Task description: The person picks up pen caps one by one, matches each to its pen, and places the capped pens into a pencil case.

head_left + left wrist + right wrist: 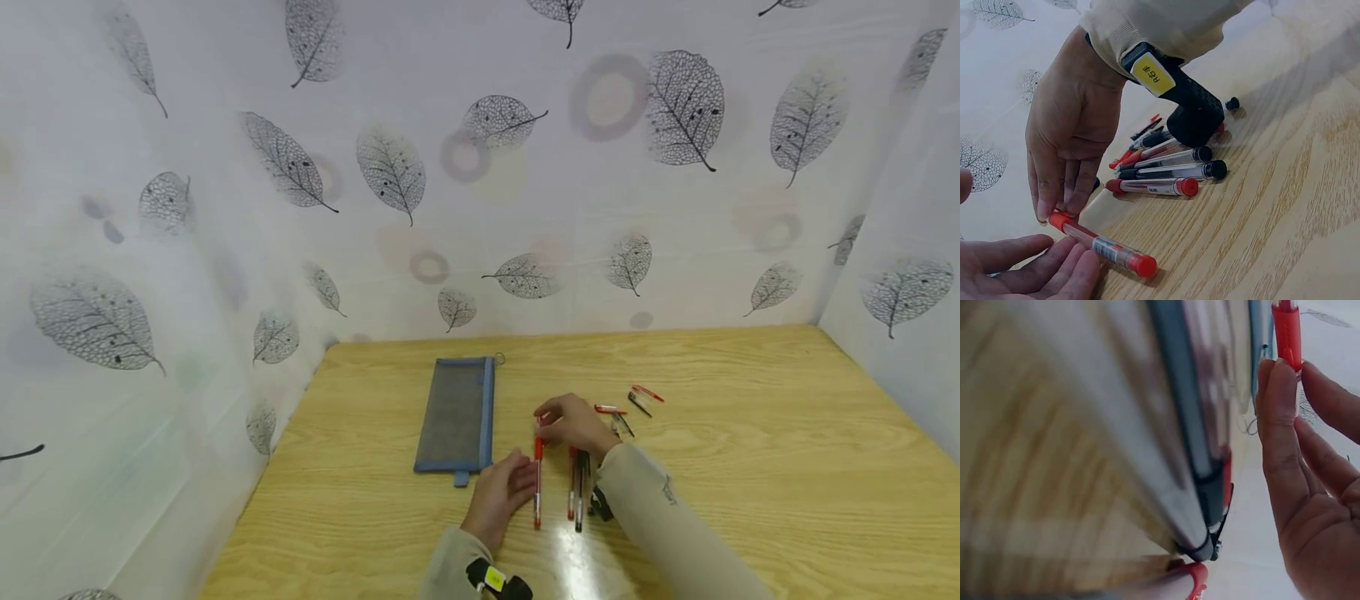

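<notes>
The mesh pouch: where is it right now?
In the head view, the mesh pouch lies on the table left of the pens, just beyond the left hand.

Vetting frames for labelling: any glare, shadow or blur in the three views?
Head: bright glare on the table, just below the loose pens; left wrist: rather dim, soft shadows beside the pens, which stay readable; right wrist: nearest pens and wood grain badly blurred, motion or focus unclear, while the right hand and its red pen look sharper.
</notes>
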The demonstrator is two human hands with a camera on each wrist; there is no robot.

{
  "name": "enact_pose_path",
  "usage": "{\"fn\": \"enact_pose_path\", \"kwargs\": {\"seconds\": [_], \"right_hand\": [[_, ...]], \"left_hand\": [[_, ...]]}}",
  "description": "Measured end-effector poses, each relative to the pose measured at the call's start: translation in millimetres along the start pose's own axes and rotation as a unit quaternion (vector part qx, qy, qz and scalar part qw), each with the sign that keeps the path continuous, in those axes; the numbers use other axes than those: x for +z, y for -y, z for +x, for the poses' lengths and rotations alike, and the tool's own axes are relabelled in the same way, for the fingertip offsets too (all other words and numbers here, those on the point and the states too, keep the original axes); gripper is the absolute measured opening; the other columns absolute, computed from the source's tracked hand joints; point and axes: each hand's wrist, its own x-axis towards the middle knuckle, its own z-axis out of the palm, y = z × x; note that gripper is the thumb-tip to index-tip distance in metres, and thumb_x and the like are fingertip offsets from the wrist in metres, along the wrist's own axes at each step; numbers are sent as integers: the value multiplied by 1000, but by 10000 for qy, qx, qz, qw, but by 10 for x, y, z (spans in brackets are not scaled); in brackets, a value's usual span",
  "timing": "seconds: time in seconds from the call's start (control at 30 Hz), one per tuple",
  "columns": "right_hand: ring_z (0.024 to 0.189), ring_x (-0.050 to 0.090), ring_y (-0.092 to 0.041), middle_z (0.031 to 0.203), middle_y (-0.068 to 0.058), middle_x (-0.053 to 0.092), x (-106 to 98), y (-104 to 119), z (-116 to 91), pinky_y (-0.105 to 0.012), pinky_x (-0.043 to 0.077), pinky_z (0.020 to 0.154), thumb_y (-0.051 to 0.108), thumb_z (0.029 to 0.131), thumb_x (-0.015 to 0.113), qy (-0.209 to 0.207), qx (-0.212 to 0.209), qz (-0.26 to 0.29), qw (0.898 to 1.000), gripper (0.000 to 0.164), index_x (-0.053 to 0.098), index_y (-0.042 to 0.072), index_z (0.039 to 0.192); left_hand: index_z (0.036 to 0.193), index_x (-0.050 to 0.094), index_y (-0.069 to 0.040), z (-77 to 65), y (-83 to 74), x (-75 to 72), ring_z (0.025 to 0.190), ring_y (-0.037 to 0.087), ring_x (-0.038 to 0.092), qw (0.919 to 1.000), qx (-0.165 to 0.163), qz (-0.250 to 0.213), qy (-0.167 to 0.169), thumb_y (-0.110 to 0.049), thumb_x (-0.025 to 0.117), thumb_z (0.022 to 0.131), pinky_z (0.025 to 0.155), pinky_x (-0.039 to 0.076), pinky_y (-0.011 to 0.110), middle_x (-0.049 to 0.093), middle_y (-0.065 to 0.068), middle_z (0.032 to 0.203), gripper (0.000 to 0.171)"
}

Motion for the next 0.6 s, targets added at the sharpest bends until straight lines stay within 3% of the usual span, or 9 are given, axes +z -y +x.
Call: {"fn": "enact_pose_path", "kwargs": {"seconds": [0.2, 0.6], "right_hand": [[73, 64, -18, 86, -10, 67, 55, -11, 64, -33, 53, 69, 1, 81, 74, -236, 202, -626, 9976, 30, 66, -8, 109], [85, 62, -20, 91, -9, 67, 99, 29, 107, -39, 52, 77, 6, 80, 76, -346, 168, -1578, 9867, 27, 69, -5, 104]], "left_hand": [[123, 47, 17, 2, -19, -6, 98, 21, 63, 10000, -9, 70, -26, -29, 45, 103, 90, 51, 37, 61, 24, 114, 51], [124, 51, 15, -15, -48, -2, 106, 23, 57, 9974, 180, 641, -276, -27, 47, 101, 94, 48, 37, 60, 19, 118, 48]]}}
